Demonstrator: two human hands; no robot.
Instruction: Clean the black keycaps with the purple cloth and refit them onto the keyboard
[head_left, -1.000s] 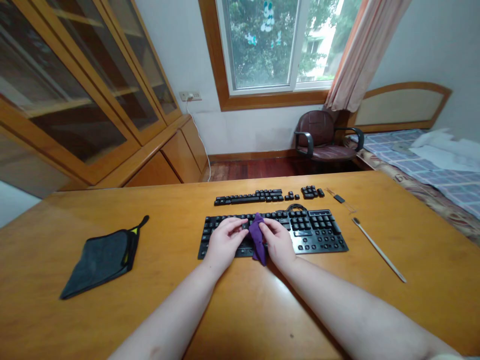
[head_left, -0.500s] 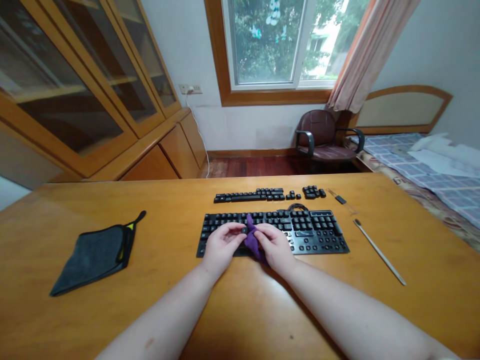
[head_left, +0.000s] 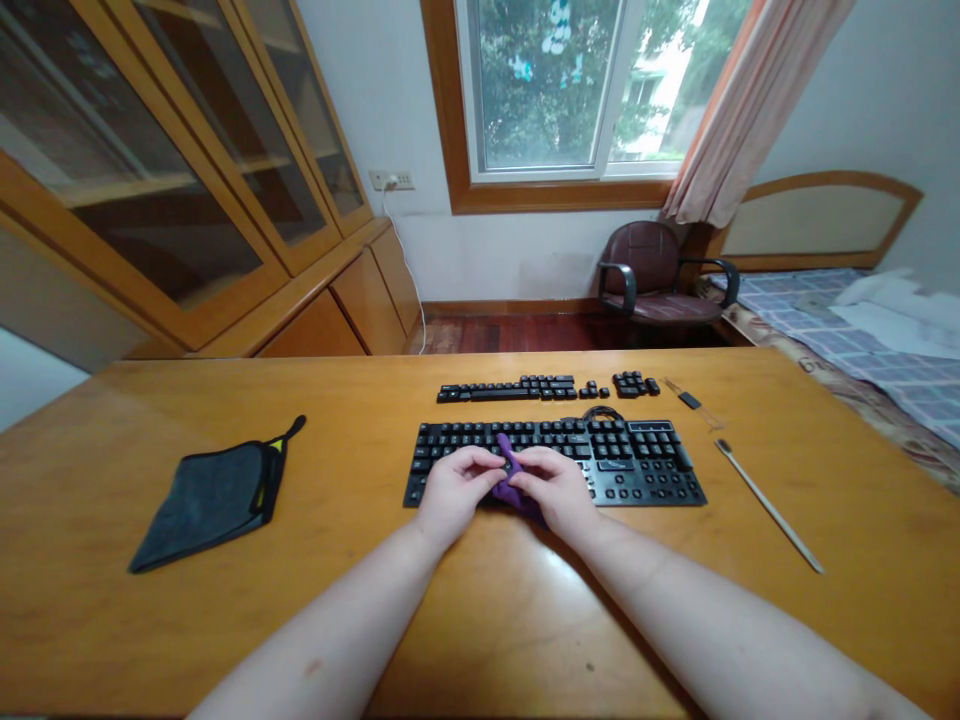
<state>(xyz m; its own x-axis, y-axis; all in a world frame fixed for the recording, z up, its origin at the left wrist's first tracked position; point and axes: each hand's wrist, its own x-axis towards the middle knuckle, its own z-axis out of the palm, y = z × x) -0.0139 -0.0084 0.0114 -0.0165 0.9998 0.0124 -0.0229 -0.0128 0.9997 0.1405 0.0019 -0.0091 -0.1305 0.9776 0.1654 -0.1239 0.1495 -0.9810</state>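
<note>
Both my hands are closed over the front of a black keyboard (head_left: 622, 478). My left hand (head_left: 457, 490) pinches a small black keycap (head_left: 507, 465), mostly covered by fingers and cloth. My right hand (head_left: 559, 490) grips a purple cloth (head_left: 514, 492) against that keycap, with one end sticking up between the hands. The keyboard has bare switches at its lower right, while its upper rows carry keycaps. Behind it, removed keycaps (head_left: 506, 390) lie in rows, with a smaller group (head_left: 634, 384) to their right.
A folded dark grey cloth (head_left: 210, 505) lies on the left of the wooden desk (head_left: 337, 620). To the right are a thin brush (head_left: 772, 508) and a wire keycap puller (head_left: 690, 400). Beyond the desk stand a chair (head_left: 649, 270), a bed (head_left: 825, 320) and a glass-fronted cabinet (head_left: 225, 220).
The two hands have come closer together, and the keycap has gone further into the purple cloth. The whole view has shifted slightly.
</note>
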